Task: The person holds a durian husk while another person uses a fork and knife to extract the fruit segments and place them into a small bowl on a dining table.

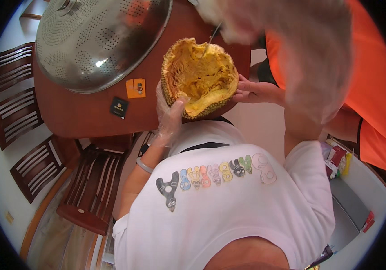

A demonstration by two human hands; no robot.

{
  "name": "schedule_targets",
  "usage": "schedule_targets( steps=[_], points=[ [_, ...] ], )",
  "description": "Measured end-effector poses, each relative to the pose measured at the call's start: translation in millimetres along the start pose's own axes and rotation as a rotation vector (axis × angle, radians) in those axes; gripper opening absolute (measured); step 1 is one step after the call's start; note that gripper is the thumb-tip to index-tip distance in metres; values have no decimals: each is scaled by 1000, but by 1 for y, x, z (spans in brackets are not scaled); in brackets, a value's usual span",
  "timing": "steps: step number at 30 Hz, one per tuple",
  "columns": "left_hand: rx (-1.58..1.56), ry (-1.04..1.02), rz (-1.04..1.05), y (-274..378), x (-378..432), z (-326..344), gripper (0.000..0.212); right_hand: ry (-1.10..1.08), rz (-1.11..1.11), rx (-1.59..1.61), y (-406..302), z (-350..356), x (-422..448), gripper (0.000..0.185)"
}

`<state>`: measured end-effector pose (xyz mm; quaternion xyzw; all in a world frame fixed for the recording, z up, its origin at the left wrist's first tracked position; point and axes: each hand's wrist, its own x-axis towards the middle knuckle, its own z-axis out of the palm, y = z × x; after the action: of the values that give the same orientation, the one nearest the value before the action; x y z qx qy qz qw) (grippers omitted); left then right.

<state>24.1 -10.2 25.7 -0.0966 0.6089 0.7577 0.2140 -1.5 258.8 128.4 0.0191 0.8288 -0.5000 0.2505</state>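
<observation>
A hollowed jackfruit half (203, 81), with spiky rind and yellow stringy flesh inside, is held up at the table's edge with its cavity facing me. My left hand (172, 113), in a clear plastic glove, grips the rind at the lower left, thumb over the rim. At the right side my bare right hand (258, 91) supports the rind with its fingers; no glove shows on it. The thin blade of a knife (215, 33) reaches into the cavity near the upper rim. Another person's blurred hand (236, 28) is at the blade's upper end.
A large perforated stainless steel colander (102, 44) lies upside down on the brown wooden table (78, 111). An orange packet (135, 88) and a black sachet (119, 107) lie beside it. Wooden chairs (88, 189) stand at left. A person in orange clothing (368, 87) is close at right.
</observation>
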Motion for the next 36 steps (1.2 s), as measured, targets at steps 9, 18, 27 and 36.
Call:
schedule_targets(
  steps=[9, 18, 27, 36],
  points=[
    [96, -110, 91, -23, -12, -12, 76, 171, -168, -117, 18, 38, -32, 31],
    [-284, 114, -330, -13, -8, 5, 77, 251, -629, -828, 42, 83, -27, 11],
    [-185, 88, -316, -23, -5, 1, 77, 73, -518, -884, 50, 94, -22, 11],
    [149, -43, 25, -23, 8, -3, 69, -178, -558, -762, 50, 81, -10, 25]
  ],
)
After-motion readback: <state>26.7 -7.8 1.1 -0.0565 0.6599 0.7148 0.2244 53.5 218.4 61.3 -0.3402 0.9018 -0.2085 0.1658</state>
